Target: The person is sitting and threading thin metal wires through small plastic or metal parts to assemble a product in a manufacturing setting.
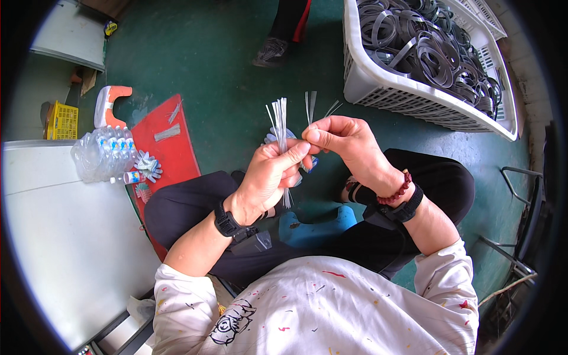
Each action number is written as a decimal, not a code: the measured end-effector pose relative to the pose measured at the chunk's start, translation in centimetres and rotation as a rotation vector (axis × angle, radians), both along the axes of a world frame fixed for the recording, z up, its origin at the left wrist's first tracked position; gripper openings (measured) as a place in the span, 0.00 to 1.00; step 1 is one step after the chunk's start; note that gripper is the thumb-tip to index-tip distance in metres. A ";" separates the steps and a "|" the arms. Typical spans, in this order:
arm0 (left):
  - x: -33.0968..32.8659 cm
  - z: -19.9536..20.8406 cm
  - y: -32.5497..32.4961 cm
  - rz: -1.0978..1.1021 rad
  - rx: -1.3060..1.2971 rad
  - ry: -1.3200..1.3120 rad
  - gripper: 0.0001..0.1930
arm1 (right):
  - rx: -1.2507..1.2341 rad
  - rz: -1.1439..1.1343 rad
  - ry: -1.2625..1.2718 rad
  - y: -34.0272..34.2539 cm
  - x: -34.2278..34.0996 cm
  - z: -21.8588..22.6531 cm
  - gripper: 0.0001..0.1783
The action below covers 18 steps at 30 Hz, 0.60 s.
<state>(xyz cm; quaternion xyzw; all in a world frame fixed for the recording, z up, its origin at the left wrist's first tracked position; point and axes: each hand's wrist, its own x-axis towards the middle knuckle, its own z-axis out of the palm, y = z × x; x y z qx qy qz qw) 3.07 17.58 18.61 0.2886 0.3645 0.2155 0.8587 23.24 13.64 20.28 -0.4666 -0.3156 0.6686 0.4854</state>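
My left hand (271, 171) is closed round an upright bundle of thin silvery strips (280, 121), which stick out above and below the fist. Just to its right, my right hand (346, 142) pinches a few similar thin strips (310, 106) between thumb and fingers, their ends fanning upward. The two hands nearly touch at the fingertips. What the strips are made of is too fine to tell. Behind the left hand, partly hidden, a grey-and-blue glove (273, 136) shows below on the floor.
A white plastic basket (384, 97) full of coiled dark bands stands at the far right. On the left lie a red mat (177, 148) with loose strips, bottles in clear wrap (103, 155) and a patterned glove (148, 165). A blue stool (316, 229) sits between my legs; someone's foot (271, 52) shows ahead.
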 end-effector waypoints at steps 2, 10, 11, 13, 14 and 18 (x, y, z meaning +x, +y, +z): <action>0.1 0.2 -0.1 0.025 0.006 0.026 0.09 | 0.008 -0.007 -0.014 0.1 -0.1 0.0 0.10; 0.3 0.5 -0.4 0.057 0.167 0.201 0.10 | 0.050 -0.101 -0.134 0.3 0.2 -0.5 0.11; 0.1 0.3 -0.3 0.056 0.167 0.201 0.10 | 0.045 -0.102 -0.139 0.3 0.1 -0.5 0.11; -0.4 -0.2 -0.1 -0.003 0.097 0.107 0.11 | 0.040 -0.104 -0.145 0.2 0.1 -0.3 0.11; -0.2 0.2 -0.1 -0.003 0.097 0.108 0.11 | 0.034 -0.075 -0.087 0.3 0.2 0.1 0.11; 0.4 0.6 -0.2 0.039 0.016 0.028 0.10 | 0.028 -0.025 -0.036 0.3 0.1 0.0 0.10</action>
